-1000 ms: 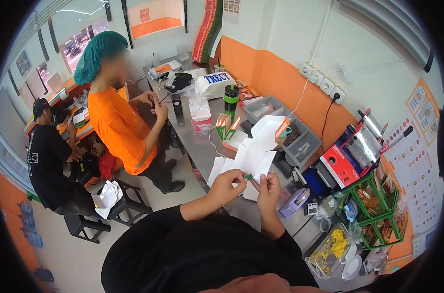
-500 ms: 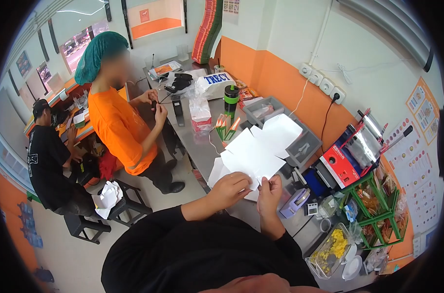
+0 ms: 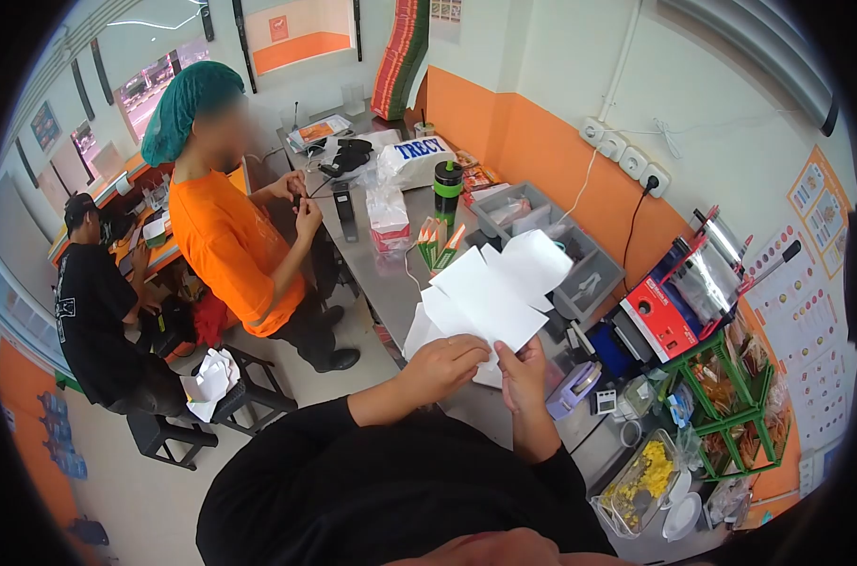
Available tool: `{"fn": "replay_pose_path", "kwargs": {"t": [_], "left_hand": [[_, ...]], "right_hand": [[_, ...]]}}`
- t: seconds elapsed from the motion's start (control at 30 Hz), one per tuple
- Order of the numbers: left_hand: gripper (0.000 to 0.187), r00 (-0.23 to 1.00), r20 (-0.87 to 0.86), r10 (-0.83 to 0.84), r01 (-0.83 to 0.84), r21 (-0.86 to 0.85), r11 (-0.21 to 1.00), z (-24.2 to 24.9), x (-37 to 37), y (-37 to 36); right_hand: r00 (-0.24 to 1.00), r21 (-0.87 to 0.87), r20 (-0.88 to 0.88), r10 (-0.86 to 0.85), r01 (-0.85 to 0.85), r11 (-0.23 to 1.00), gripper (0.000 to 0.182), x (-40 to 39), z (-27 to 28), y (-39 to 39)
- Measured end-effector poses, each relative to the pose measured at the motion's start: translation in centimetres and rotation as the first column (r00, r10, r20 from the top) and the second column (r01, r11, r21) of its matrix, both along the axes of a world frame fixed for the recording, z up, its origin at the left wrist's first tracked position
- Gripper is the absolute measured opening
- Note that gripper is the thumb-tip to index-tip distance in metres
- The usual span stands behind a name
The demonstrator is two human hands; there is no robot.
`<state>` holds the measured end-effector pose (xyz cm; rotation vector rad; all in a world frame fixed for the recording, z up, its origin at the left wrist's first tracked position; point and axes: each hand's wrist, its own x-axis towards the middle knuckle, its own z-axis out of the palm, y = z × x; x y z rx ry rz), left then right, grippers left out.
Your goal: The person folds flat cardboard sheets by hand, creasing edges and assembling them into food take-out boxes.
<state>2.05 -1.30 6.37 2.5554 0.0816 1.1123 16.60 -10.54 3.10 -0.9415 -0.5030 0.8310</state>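
Observation:
A white die-cut cardboard box blank with flaps is held above the metal table. My left hand pinches its near edge from the left, fingers bent over the card. At the near right corner, my right hand grips the blank with the thumb on top. Another white sheet of card shows partly from underneath, next to my left hand. Small green, white and orange paper packets lie just past the blank.
A grey divided bin, a red sealing machine, a purple tape dispenser and green baskets line the right side. Beyond the packets stands a black-green tumbler. A co-worker in orange stands left; another person sits behind.
The blank has turned slightly and its near right part has lifted and flattened out. My right thumb now lies more fully over the card. My left hand stays nearly in place.

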Motion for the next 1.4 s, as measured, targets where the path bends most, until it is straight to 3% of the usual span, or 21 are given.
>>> {"fn": "replay_pose_path", "kwargs": {"t": [0.07, 0.23, 0.63, 1.0, 1.23, 1.4], "left_hand": [[0.022, 1.0, 0.002, -0.025, 0.025, 0.006, 1.0, -0.7, 0.0, 0.4], [0.021, 0.998, -0.003, -0.069, 0.069, 0.089, 0.994, -1.3, -0.1, 0.6], [0.02, 0.989, -0.002, -0.145, 0.143, 0.159, 0.977, -0.4, -0.2, 1.1], [0.01, 0.986, 0.101, -0.129, 0.137, -0.078, 0.987, -1.1, 0.0, 1.1], [0.009, 0.975, 0.122, -0.183, 0.194, -0.088, 0.977, -1.3, 0.0, 1.5], [0.013, 0.994, 0.08, -0.078, 0.068, 0.124, 0.99, -0.7, -0.3, 1.3]], "right_hand": [[1.0, 0.003, 0.005, 0.018, -0.018, 1.0, 0.037, 0.2, 0.2, -0.1], [0.988, -0.205, 0.05, 0.146, -0.133, 0.97, 0.04, 1.5, 0.0, -0.7], [0.982, -0.178, 0.076, 0.174, -0.158, 0.971, 0.049, 1.7, -0.5, -0.8], [0.969, -0.144, 0.04, 0.245, -0.237, 0.961, 0.042, 1.9, -0.3, -1.1], [0.974, -0.104, 0.057, 0.219, -0.212, 0.972, 0.046, 1.3, 0.4, -1.1], [0.98, -0.132, 0.135, 0.146, -0.129, 0.983, 0.045, 1.0, 1.1, -0.9]]}}
